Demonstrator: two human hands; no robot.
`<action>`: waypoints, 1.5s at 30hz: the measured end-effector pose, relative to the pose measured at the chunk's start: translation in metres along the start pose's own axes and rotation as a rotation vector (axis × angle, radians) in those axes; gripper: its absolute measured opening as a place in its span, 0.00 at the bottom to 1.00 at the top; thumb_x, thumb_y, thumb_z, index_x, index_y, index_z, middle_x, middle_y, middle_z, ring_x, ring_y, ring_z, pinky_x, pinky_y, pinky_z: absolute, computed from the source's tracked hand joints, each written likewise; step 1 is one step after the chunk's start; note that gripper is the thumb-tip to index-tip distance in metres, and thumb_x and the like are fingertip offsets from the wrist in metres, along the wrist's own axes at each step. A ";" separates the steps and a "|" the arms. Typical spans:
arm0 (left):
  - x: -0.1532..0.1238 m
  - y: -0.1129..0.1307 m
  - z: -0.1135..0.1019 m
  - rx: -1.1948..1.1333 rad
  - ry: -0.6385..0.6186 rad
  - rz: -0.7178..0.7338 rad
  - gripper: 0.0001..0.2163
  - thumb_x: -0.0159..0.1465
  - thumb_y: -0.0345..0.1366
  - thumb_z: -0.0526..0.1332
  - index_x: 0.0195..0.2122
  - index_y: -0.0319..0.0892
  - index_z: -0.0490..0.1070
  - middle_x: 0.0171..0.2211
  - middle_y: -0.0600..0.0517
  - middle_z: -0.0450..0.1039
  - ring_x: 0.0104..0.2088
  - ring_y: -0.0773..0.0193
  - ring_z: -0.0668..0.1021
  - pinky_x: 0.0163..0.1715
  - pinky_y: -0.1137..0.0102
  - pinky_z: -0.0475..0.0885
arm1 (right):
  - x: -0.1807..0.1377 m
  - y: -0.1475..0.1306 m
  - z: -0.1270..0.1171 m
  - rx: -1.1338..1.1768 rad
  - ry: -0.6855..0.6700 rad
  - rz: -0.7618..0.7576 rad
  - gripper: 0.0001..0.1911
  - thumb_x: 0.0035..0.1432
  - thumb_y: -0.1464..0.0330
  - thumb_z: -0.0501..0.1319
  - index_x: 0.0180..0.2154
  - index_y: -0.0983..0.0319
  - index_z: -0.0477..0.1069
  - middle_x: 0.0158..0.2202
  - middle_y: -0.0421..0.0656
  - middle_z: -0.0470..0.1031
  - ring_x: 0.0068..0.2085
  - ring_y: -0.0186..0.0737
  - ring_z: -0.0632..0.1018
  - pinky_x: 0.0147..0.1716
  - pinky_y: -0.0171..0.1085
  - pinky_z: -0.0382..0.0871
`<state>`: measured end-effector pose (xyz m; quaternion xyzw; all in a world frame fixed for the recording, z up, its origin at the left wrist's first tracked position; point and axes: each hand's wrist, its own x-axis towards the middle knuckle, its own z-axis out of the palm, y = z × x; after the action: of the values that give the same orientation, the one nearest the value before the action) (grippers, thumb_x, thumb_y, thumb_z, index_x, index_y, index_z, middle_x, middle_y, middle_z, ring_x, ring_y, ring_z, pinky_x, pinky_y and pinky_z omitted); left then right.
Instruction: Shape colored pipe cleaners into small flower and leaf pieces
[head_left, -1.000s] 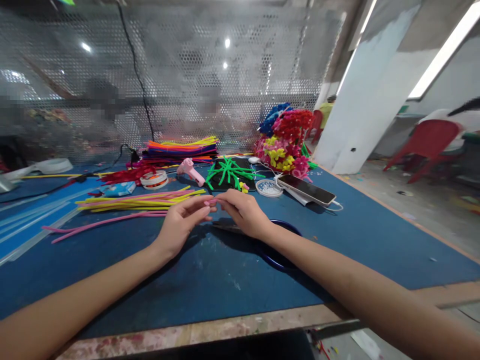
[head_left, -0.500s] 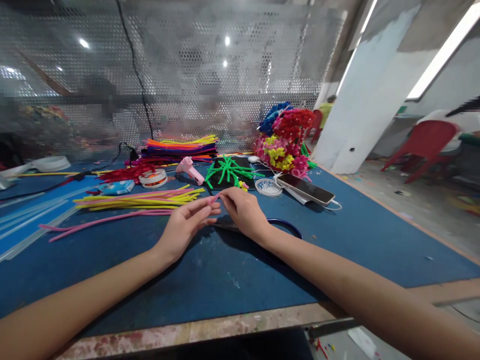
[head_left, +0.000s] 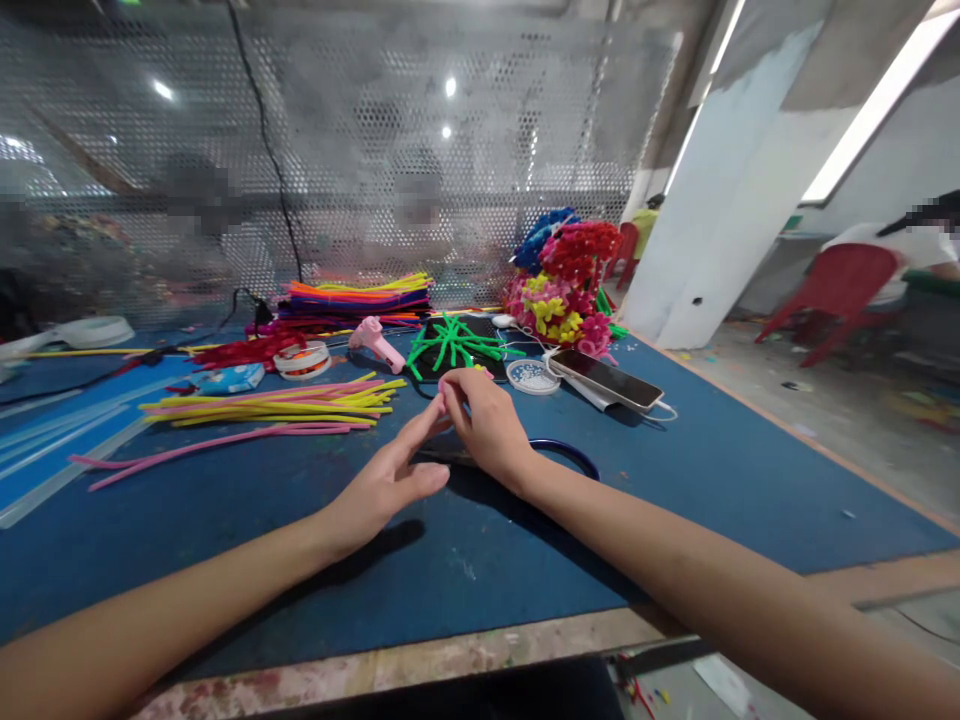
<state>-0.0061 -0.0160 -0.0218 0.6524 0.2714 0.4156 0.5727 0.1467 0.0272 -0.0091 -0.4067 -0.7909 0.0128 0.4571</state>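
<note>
My right hand (head_left: 487,425) is closed in a pinch on a short pink pipe cleaner piece (head_left: 442,398), held just above the blue table mat (head_left: 675,470). My left hand (head_left: 390,480) hovers beside it with fingers stretched out, the fingertips touching the pink piece near my right thumb. Under my right wrist lie scissors with a dark blue handle loop (head_left: 570,455). A spread of pink and yellow pipe cleaners (head_left: 277,402) lies to the left of my hands.
Behind my hands are green pipe cleaner pieces (head_left: 454,345), a pink glue gun (head_left: 375,340), a small dish of beads (head_left: 531,376), a phone (head_left: 607,380), a stack of coloured pipe cleaners (head_left: 360,297) and a heap of pipe-cleaner flowers (head_left: 570,280). A perforated screen closes the far side.
My left hand has drawn back toward me and opened out, its fingers now straight. My right hand kept its pinch on the pink piece and lifted it slightly.
</note>
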 end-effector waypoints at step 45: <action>0.016 0.005 -0.024 0.189 0.388 0.119 0.08 0.53 0.38 0.63 0.25 0.39 0.75 0.25 0.51 0.72 0.27 0.66 0.71 0.29 0.72 0.64 | -0.002 -0.017 0.011 1.194 -0.390 0.645 0.17 0.46 0.57 0.63 0.24 0.65 0.63 0.18 0.36 0.67 0.16 0.23 0.60 0.15 0.26 0.51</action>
<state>-0.0190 0.0089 -0.0137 0.6258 0.3751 0.5392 0.4207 0.1279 0.0180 -0.0105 -0.2908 -0.5561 0.6522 0.4254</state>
